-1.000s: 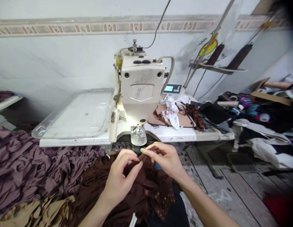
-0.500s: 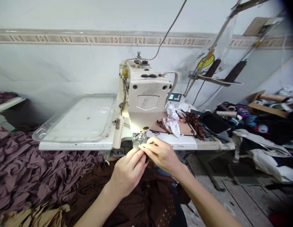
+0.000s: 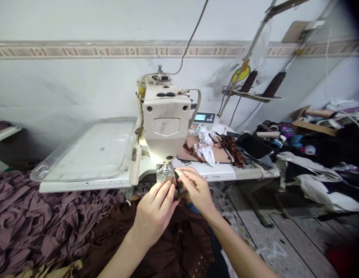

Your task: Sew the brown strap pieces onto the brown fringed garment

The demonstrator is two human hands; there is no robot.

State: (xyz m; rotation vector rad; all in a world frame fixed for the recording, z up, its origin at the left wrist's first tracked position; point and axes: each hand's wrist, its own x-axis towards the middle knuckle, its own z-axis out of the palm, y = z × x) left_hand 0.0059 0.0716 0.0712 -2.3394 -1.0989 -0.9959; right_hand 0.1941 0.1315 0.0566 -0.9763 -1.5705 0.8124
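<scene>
A white sewing machine [image 3: 167, 119] faces me, with its metal presser foot and needle plate [image 3: 163, 173] lit from above. Just in front of the plate, my left hand [image 3: 156, 208] is closed, pinching a small edge of brown fabric [image 3: 171, 180] in its fingertips. To the right of it my right hand [image 3: 195, 189] is also closed, thumb and forefinger pinched on part of the same brown fabric beside the plate. Below both hands a dark brown garment [image 3: 167, 247] with a dotted panel hangs over my lap. My fingers hide most of the held edge.
A clear plastic tray lid [image 3: 89, 150] covers the left of the machine table. Brown and white scraps [image 3: 205, 144] lie on the right, near a control panel [image 3: 203, 119]. Mauve fabric [image 3: 37, 224] is heaped at left; thread cones [image 3: 273, 85] stand at upper right.
My hands, joined at the fingertips before, have come slightly apart, the right one moving to the right side of the needle plate. The view has shifted a little to the right.
</scene>
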